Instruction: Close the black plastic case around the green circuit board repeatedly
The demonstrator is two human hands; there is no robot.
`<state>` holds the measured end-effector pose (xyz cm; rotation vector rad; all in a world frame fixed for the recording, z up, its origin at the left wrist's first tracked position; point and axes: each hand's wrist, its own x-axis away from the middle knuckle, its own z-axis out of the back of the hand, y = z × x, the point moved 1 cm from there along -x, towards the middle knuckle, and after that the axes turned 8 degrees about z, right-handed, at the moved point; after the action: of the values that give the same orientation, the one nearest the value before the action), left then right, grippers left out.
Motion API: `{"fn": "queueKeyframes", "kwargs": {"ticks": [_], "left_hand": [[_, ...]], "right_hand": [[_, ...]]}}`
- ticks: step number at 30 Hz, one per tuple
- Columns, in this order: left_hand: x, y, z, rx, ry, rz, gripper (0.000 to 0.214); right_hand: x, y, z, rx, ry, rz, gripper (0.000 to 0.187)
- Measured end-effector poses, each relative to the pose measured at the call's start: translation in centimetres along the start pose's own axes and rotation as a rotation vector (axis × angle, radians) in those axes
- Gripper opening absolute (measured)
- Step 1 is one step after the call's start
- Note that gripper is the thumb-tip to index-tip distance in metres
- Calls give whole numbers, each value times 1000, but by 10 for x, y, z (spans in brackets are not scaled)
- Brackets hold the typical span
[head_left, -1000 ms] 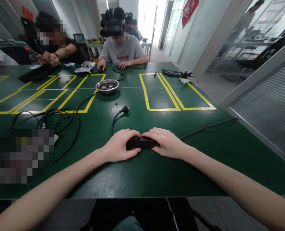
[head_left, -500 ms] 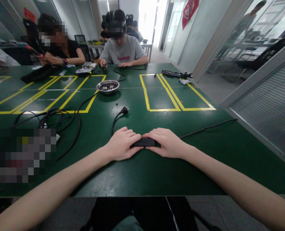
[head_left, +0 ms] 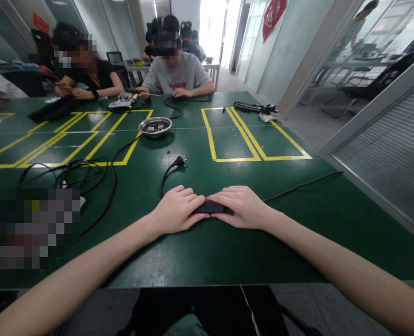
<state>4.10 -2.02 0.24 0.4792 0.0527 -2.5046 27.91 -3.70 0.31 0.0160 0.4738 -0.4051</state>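
Long green counter marked out with yellow tape lines, in a bright room with glass partitions down one side, and a few people sat around it.

Closest to me, the person has both bare arms stretched out over the near edge. Their left hand and right hand meet over a small black rectangular plastic block that lies flat on the counter, near the front edge and roughly in the middle. Each hand covers one end of it. The fingers of both hands are held together and curled down over the block, so only a short strip of black shows between them.

Just behind the left hand, a black power cord with a plug curves away; the plug lies loose on the green. A thin black cable runs off to the right from behind the right hand. Can't tell whether either one joins the block.

Further back sits a shallow round steel bowl with a few small metal bits in it. Off to the left is a tangle of black cables. Across the counter, a person in a grey t-shirt and a person in a black top have their own hands down on their own stuff, well apart from the block.
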Motion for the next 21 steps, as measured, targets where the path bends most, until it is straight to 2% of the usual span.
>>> {"fn": "queueKeyframes", "kwargs": {"ticks": [4,8,10,12,14,17,21], "left_hand": [[1,2,4,231,-8,170,50],[0,3,8,482,-151,391,48],[-1,3,8,618,-229,450,49],[0,3,8,718,-229,480,44],[1,2,8,684,-133,474,40],[4,-1,6,444,-9,363,35],[4,-4,4,208,4,208,34]], "right_hand": [[4,0,0,87,69,98,34],[6,-1,1,204,159,177,36],[5,-1,1,221,161,175,35],[4,-1,0,202,121,131,37],[2,-1,-1,121,72,52,37],[1,-1,-4,-47,40,-73,44],[1,-1,-6,-100,48,-128,27]]}}
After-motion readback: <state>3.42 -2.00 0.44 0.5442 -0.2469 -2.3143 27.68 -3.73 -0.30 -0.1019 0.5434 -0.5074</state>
